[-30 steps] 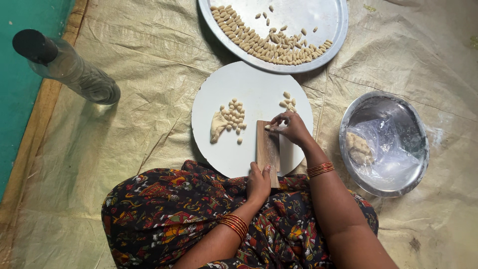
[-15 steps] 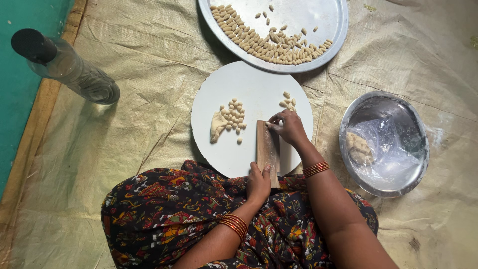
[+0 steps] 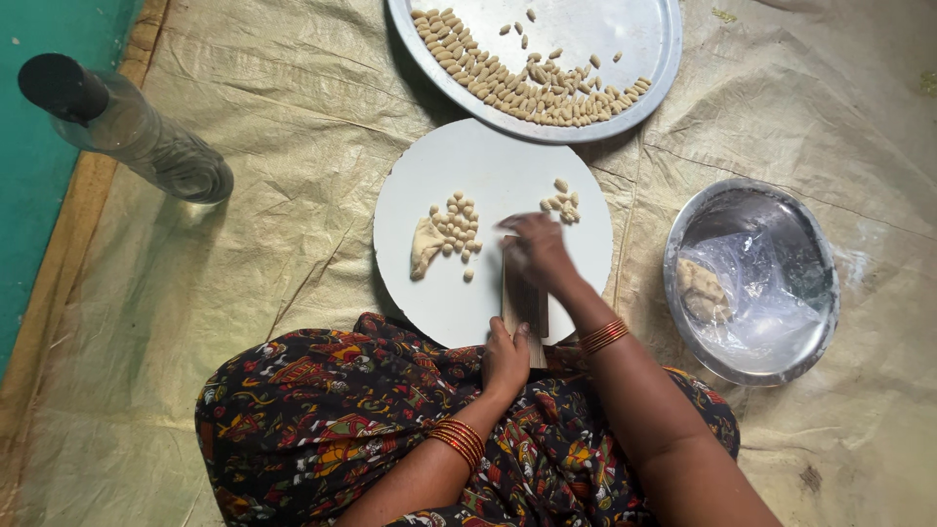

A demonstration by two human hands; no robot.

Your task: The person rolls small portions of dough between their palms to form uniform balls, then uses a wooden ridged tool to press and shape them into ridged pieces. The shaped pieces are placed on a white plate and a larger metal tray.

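Pressing right hand; ridged board

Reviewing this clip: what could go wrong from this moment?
The right hand works at the far end of the small wooden board, which the left hand grips only at its near end; it might slip. Loose dough pieces close beside it on the white round board could get knocked. The bottle on the sheet might roll.

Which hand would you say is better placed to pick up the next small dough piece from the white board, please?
Right, probably. The right hand is on the comb's top, nearer the dough pieces; the left hand holds the comb's near end.
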